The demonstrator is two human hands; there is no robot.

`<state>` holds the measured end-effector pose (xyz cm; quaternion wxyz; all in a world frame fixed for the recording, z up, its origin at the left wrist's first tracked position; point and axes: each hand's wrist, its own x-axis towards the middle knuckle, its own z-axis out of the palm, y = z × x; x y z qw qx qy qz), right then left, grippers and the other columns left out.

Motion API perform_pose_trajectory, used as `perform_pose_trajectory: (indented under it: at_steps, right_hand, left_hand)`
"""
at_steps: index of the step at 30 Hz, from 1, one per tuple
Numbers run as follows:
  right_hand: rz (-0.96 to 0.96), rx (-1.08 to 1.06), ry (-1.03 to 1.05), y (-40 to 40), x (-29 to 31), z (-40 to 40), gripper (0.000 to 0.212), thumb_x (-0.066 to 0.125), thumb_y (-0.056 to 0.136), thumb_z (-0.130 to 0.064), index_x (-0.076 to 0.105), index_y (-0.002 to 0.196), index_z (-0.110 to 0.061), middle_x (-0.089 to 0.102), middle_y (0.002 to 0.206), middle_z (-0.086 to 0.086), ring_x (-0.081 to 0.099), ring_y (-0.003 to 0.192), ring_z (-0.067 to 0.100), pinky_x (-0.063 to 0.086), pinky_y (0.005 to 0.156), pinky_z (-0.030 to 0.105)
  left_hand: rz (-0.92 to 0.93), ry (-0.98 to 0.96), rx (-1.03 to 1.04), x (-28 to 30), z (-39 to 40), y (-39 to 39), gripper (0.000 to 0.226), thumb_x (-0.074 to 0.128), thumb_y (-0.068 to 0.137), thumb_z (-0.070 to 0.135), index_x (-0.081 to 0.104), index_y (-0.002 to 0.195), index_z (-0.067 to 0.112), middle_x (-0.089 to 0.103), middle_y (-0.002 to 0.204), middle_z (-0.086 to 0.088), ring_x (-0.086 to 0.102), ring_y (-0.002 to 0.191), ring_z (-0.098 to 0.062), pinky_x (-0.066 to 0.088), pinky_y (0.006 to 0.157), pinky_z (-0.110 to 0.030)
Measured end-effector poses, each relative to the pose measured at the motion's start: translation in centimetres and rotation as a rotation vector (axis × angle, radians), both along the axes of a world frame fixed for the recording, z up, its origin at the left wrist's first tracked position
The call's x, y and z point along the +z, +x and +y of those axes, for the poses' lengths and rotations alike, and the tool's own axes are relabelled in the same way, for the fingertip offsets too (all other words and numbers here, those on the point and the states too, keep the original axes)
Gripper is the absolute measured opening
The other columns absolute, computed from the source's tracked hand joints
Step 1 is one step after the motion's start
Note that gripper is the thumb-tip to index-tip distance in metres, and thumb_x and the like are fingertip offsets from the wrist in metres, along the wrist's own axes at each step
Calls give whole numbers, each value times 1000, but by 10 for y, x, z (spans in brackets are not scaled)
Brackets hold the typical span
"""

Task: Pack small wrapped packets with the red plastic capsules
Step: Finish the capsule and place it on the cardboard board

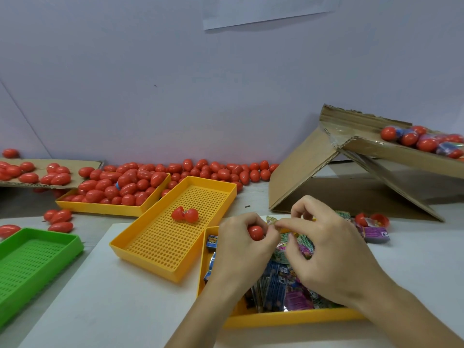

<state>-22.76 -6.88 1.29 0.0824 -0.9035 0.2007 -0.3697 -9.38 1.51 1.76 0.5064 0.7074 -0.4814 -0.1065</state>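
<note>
My left hand [241,244] grips a red plastic capsule [256,232] above the yellow tray of wrapped packets [288,318]. My right hand [324,249] pinches a small wrapped packet [272,220] right at the capsule's edge. Several blue, purple and green packets [281,287] fill that tray under both hands. An opened red capsule [185,214] lies in the perforated yellow tray [160,249] to the left.
A yellow tray heaped with red capsules [120,188] stands at the back left, with more loose along the wall [221,172]. A green tray [30,264] sits at the near left. A cardboard box [351,172] with capsules is at the right, and loose packets [374,232] lie beside it.
</note>
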Motion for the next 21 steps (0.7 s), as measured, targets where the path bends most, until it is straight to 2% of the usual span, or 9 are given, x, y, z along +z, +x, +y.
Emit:
perform_pose_trajectory:
  at_steps: [2, 5, 9, 11, 14, 18, 21]
  right_hand:
    - [31, 8, -16, -1, 2, 2, 29, 54, 85, -40, 72, 102, -28, 45, 88, -11, 48, 77, 6, 48, 50, 24]
    - [64, 20, -19, -2, 5, 2, 27, 58, 84, -46, 73, 99, -29, 45, 88, -12, 47, 77, 6, 46, 50, 23]
    - [105, 8, -30, -2, 6, 1, 11, 74, 82, -37, 74, 86, -27, 48, 85, -10, 47, 74, 6, 40, 50, 17]
    - [99, 10, -27, -2, 7, 1, 12, 70, 83, -39, 73, 82, -27, 48, 84, -11, 48, 74, 5, 39, 50, 16]
    - [61, 23, 27, -3, 6, 0, 27, 55, 83, -52, 69, 76, -30, 48, 83, -15, 50, 77, 6, 44, 53, 21]
    - [86, 87, 133, -4, 3, -4, 32, 56, 77, -66, 64, 72, -35, 49, 86, -18, 53, 86, 6, 50, 65, 27]
    - [108, 137, 193, -4, 2, -7, 25, 58, 79, -60, 62, 75, -36, 50, 88, -18, 55, 86, 7, 50, 68, 29]
  left_hand:
    - [42, -2, -6, 0, 0, 1, 26, 70, 87, 19, 64, 62, 18, 56, 58, 10, 55, 58, -3, 45, 56, -16]
    - [120, 5, -21, 0, -2, 4, 27, 69, 89, 21, 68, 63, 14, 57, 56, 9, 54, 56, -4, 46, 56, -19]
    - [108, 12, -36, 0, -1, 2, 27, 69, 89, 24, 68, 64, 16, 57, 58, 9, 55, 60, -4, 46, 58, -17]
    - [108, 8, -41, 0, -1, 2, 27, 70, 89, 24, 69, 63, 16, 56, 57, 10, 55, 58, -3, 45, 56, -16]
    - [114, 13, -37, -1, -2, 4, 29, 69, 89, 22, 68, 61, 15, 55, 55, 8, 52, 55, -3, 45, 54, -18]
    - [111, 47, -37, -2, -2, 5, 26, 69, 89, 20, 69, 63, 13, 57, 57, 7, 53, 56, -3, 46, 55, -18]
    - [128, 68, -32, -3, -2, 7, 26, 69, 88, 20, 69, 63, 14, 57, 55, 10, 52, 54, -2, 44, 53, -17]
